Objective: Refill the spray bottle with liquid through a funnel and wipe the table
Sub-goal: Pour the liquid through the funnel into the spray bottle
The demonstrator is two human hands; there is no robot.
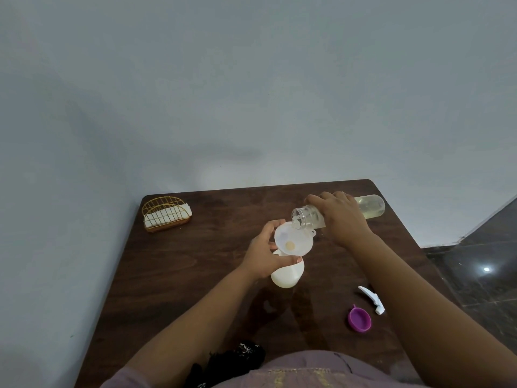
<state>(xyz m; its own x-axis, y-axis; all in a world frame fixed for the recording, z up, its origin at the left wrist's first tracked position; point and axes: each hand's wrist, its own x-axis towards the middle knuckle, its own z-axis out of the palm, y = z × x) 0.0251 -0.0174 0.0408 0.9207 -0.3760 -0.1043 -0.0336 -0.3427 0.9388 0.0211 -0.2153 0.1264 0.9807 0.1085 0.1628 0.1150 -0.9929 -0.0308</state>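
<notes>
A white spray bottle [288, 273] stands uncapped at the middle of the brown table [195, 261]. A translucent white funnel [292, 240] sits in its neck, and my left hand [265, 254] grips the funnel and the bottle's neck. My right hand [340, 217] holds a clear refill bottle [369, 205] tipped almost flat, its open mouth over the funnel's rim. Pale yellowish liquid lies in the bottle's far end, and a small yellowish pool shows in the funnel's centre. The white spray trigger head [373, 299] lies on the table at the right, beside a purple cap [359, 320].
A gold wire holder with white napkins [166, 214] stands at the far left corner of the table. A black patterned cloth [237, 357] lies at the near edge by my body. The wall runs just behind the table, and dark tiled floor lies to the right.
</notes>
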